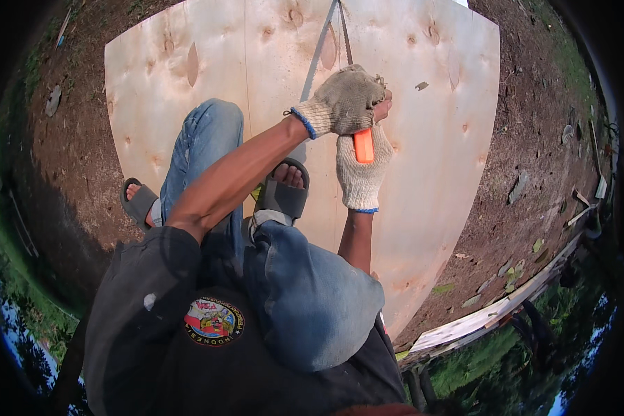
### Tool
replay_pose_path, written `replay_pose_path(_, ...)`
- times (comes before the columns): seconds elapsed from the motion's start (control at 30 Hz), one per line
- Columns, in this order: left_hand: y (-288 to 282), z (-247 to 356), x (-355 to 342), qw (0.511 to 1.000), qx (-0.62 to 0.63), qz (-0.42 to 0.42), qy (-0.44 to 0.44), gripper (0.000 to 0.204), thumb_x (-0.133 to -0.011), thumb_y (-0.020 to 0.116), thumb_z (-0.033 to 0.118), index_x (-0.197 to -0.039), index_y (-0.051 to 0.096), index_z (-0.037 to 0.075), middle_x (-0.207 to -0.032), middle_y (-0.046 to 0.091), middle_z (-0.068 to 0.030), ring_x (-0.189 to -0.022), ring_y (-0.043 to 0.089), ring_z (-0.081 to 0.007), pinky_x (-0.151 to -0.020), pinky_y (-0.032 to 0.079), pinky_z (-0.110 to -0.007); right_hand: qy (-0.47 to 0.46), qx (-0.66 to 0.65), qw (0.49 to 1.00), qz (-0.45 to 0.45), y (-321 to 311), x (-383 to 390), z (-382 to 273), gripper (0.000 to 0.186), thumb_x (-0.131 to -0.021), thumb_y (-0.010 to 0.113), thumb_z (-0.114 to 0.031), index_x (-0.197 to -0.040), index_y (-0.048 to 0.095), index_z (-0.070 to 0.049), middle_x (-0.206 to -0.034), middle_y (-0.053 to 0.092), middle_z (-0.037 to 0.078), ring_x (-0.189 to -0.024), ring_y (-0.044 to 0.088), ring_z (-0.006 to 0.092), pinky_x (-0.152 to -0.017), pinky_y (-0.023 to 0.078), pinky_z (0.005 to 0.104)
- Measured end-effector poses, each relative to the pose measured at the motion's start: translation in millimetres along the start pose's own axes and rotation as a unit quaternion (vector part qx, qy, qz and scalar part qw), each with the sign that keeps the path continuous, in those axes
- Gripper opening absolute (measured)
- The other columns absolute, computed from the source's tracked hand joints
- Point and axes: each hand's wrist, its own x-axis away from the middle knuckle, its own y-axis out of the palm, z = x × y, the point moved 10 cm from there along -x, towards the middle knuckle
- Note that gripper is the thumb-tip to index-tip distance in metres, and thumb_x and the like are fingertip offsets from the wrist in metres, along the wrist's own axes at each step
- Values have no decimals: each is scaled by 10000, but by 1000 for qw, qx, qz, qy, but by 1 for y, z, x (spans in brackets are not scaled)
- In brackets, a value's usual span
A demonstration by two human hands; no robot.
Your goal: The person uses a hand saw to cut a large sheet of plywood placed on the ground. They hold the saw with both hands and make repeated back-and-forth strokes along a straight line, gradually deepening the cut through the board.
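Dark shirt: nearest the camera, filling the lower part of the view, with a round emblem (214, 322) on it.
Bent knee: blue jeans (315, 298) rising beside the right forearm.
Left arm: slants up and rightward from the sleeve; the gloved left hand (347, 102) lies across the upper part of the handle, curled closed over it.
Right arm: emerges beyond the knee, nearly vertical in view; the gloved right hand (362, 179) sits below the left, against the handle, its fingers too hidden to tell the grip.
Tool: orange handle (363, 146) at the hands; a long dark strip (347, 38), apparently its blade, extends to the upper border.
Panel: pale wood (430, 159) beneath the hands, stretching rightward past a small dark chip (421, 86) to an edge bordered by brown soil (527, 139).
Left side: one sandal (295, 197) on the panel near the hands; the other (141, 204) by the left edge.
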Motion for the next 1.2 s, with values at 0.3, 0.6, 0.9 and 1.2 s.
replay_pose_path(0.3,-5,6,9,997,-59,27,47,285,-914,571,295,-723,589,84,-706,573,-125,-753,593,-328,-810,474,-458,-25,8,1000,-12,3,4,-8,173,-871,707,-74,-1013,651,7,-855,705,172,-756,701,368,-703,546,407)
replay_pose_path(0.6,5,12,15,996,-70,13,51,256,-889,577,273,-713,575,88,-687,575,-126,-745,613,-335,-794,481,-456,-37,19,999,-5,-2,15,-3,209,-874,707,-74,-1064,649,-7,-826,701,156,-700,686,315,-696,545,397)
replay_pose_path(0.9,27,40,31,992,-82,16,98,208,-863,619,252,-728,600,95,-744,588,-136,-799,604,-341,-820,477,-462,-40,78,996,29,-27,43,-21,212,-853,716,-76,-1049,660,-20,-823,704,164,-733,702,363,-685,552,406)
replay_pose_path(1.2,14,45,29,993,-79,22,82,203,-812,629,270,-714,644,93,-718,654,-143,-703,663,-314,-833,507,-428,-36,73,997,2,-29,40,-31,187,-844,705,-45,-1017,650,4,-807,690,172,-712,680,369,-678,536,397)
